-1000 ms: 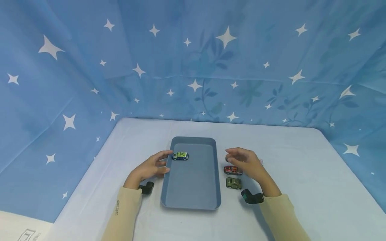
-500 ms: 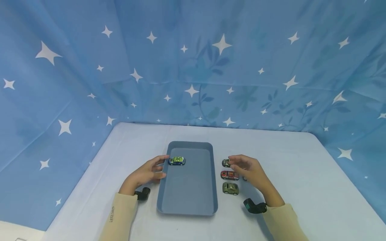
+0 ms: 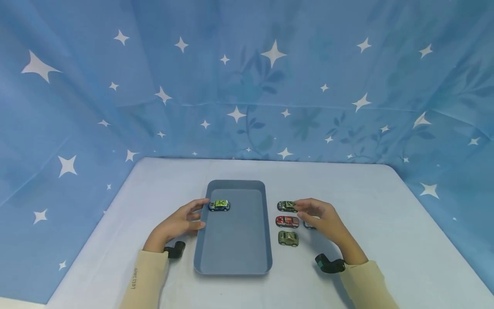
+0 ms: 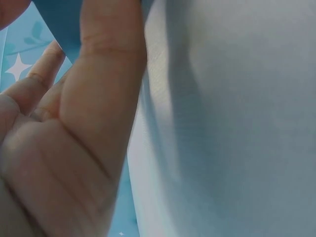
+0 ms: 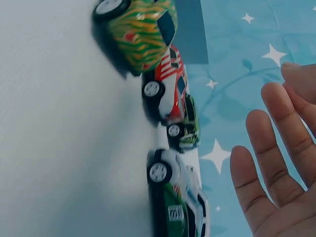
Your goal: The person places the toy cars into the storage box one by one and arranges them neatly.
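My left hand (image 3: pixel 178 221) is at the left rim of a blue-grey tray (image 3: pixel 233 269), fingertips and thumb touching its side. In the left wrist view, the thumb (image 4: pixel 101 84) lies straight against the tray. A toy car (image 3: pixel 219 205) with a yellow-green roof sits inside the tray, upper left. My right hand (image 3: pixel 322 219) hovers over toy cars right of the tray, fingers relaxed and holding nothing. Its fingertips overlap a dark camouflage car (image 3: pixel 287 206). Below that are a red car (image 3: pixel 287 222) and an olive-green car (image 3: pixel 288 238). A white and green car (image 5: pixel 180 197) is partly hidden by this hand in the head view.
A white cloth covers the table (image 3: pixel 332 180), which has rounded back corners. Behind and to the left hangs a blue curtain (image 3: pixel 193 86) with white stars. Black wrist cameras (image 3: pixel 329 263) are strapped at both wrists.
The right hand has drawn to the right, uncovering most of the dark camouflage car. The left hand stays at the tray's rim. The head view has shifted, so the whole scene sits further left.
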A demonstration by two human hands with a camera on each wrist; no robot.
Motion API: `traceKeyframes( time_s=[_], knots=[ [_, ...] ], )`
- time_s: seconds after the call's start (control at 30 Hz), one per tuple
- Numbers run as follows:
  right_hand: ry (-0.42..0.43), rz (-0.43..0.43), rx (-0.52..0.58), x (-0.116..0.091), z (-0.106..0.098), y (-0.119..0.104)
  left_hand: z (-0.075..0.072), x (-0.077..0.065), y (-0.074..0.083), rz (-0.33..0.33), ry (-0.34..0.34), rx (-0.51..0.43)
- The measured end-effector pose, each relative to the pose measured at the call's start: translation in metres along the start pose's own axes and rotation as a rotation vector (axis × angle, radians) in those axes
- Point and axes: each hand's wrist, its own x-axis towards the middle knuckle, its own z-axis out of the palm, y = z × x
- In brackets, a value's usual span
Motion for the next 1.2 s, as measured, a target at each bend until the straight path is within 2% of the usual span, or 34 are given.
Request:
traceKeyframes(
  time_s=[0.73,1.0,1.2],
  knots=[
    [0.031,0.072,-0.209,-0.017,-0.026,0.023,-0.002,-0.002,0.004,0.010,0.005,0.000],
    [0.032,0.134,-0.222,-0.021,-0.032,0.029,-0.001,-0.003,0.005,0.018,-0.008,-0.010],
    [0.002,0.143,-0.247,-0.022,-0.037,0.035,-0.001,-0.003,0.004,0.015,-0.012,-0.006]
  ],
)
